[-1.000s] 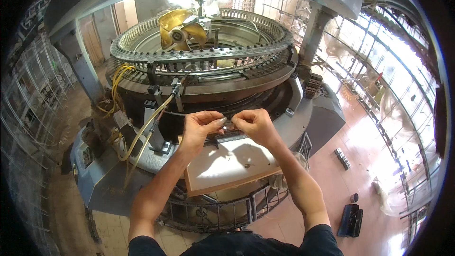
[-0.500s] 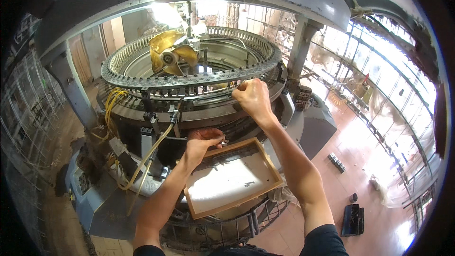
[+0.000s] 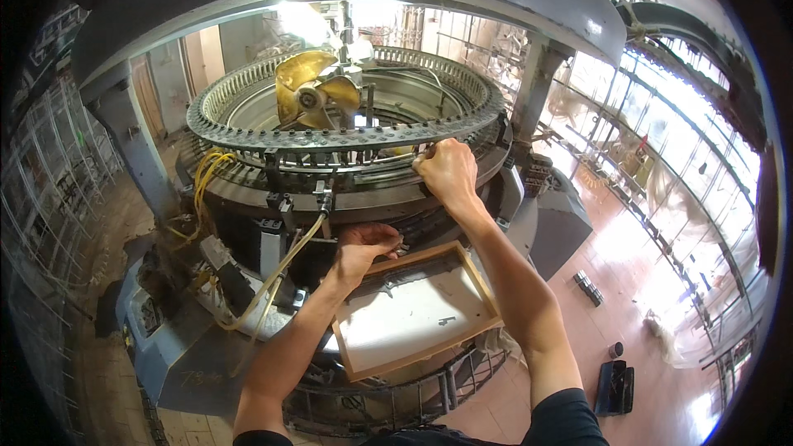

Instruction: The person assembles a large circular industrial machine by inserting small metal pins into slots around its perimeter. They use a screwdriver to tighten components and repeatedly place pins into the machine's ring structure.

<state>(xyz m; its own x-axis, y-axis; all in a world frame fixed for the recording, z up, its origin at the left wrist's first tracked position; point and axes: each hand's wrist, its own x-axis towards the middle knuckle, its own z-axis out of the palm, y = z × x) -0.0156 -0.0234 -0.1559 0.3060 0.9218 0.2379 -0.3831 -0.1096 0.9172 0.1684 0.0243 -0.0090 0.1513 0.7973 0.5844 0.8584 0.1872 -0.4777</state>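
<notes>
One piece (image 3: 401, 249) (apparently) between left fingers (image 3: 383, 234)

left hand (image 3: 368, 246) pinching thumb to fingers just beyond far edge of tray (image 3: 396, 326), left forearm (image 3: 301, 326) slanting rightward; right hand (image 3: 448, 172) holding fingers curled past far right corner, right forearm (image 3: 514, 277) slanting leftward

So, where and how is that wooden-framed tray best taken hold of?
The tray is probably best gripped by its near long rim, from the near side, one hand toward each end. That straight edge lies uncovered, while the left hand is near the far edge and the right forearm runs alongside the right one. Small dark pieces inside suggest keeping it level.
</notes>
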